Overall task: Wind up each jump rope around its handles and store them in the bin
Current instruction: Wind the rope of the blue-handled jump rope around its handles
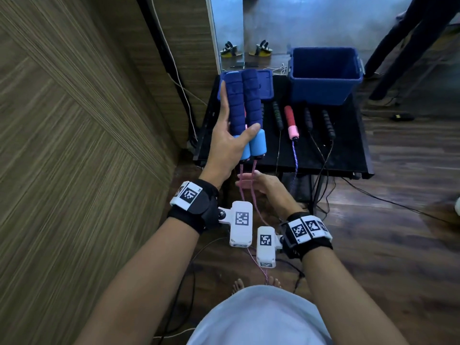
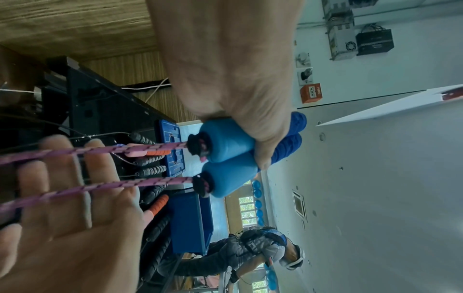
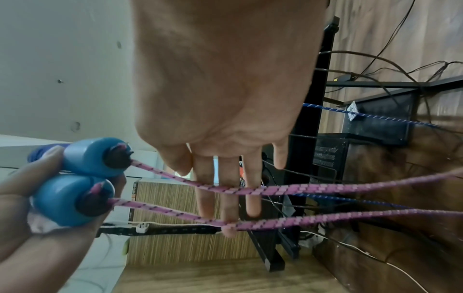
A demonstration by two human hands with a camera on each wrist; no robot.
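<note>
My left hand [image 1: 225, 145] grips two dark blue foam handles [image 1: 244, 105] side by side, light blue ends down, raised over the black table [image 1: 348, 155]. The thumb lies across them in the left wrist view [image 2: 250, 119]. Two pink rope strands [image 1: 242, 192] hang from the handle ends [image 3: 92, 156] toward the floor. My right hand [image 1: 254, 183] sits just below, fingers [image 3: 228, 198] straight, touching both strands [image 3: 300, 188] without curling round them. The blue bin [image 1: 323, 90] stands at the table's back right and looks empty.
A blue lid [image 1: 267, 85] lies at the table's back left. A red-and-pink handle [image 1: 291, 120] and several black handles [image 1: 328, 123] lie on the table, their cords hanging over the front edge. Cables run across the wooden floor. A wood-panel wall stands at left.
</note>
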